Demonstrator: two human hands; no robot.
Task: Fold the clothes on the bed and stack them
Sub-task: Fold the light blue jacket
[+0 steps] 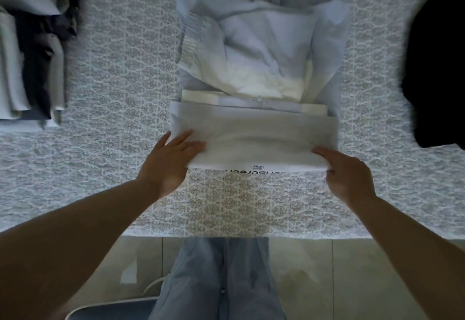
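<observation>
Stack at far left: folded pale and dark clothes (32,50) lie in a pile on the bed (120,73), well apart from the work.
Bed cover: pale with a repeating lace-like pattern; its near edge meets a tiled floor (352,269).
Left hand (171,161): fingers straight and slightly spread, resting on the left end of the white folded garment (254,141).
Garment: lies mid-bed near the front edge, long axis running left to right, printed lettering along its near edge.
Behind it: a heap of pale blue unfolded clothes (261,37), touching.
Right hand (349,176): fingers curled, pinching the garment's right near corner.
Far right: a black cloth (437,68).
</observation>
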